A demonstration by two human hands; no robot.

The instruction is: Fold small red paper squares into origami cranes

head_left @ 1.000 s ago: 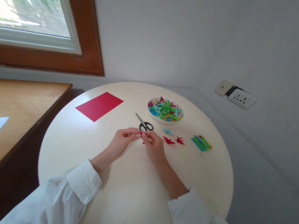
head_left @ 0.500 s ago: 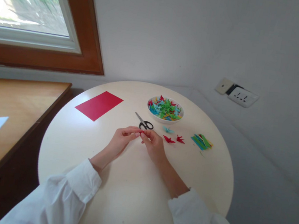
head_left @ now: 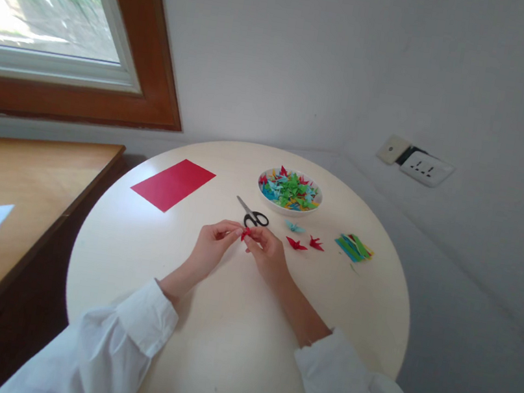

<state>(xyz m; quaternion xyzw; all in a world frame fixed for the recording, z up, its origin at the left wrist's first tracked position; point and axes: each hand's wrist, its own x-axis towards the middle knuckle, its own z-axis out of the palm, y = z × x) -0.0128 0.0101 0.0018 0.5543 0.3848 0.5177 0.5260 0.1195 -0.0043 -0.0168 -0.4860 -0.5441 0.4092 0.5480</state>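
Note:
My left hand (head_left: 210, 250) and my right hand (head_left: 269, 255) meet over the middle of a round cream table (head_left: 229, 349). Both pinch a tiny folded piece of red paper (head_left: 245, 234) between their fingertips. Black-handled scissors (head_left: 252, 214) lie just beyond the hands. To the right of my right hand lie two small red paper cranes (head_left: 305, 244) and a light blue one (head_left: 293, 227).
A white bowl (head_left: 290, 193) full of coloured paper cranes stands behind the scissors. A red paper sheet (head_left: 172, 184) lies at the left, a stack of coloured paper strips (head_left: 353, 247) at the right. A wooden desk (head_left: 7, 185) with white paper adjoins on the left; wall sockets (head_left: 425, 169) at right.
The fingertips have shifted slightly on the small red paper, which now shows more between them. Everything else on the table stays put.

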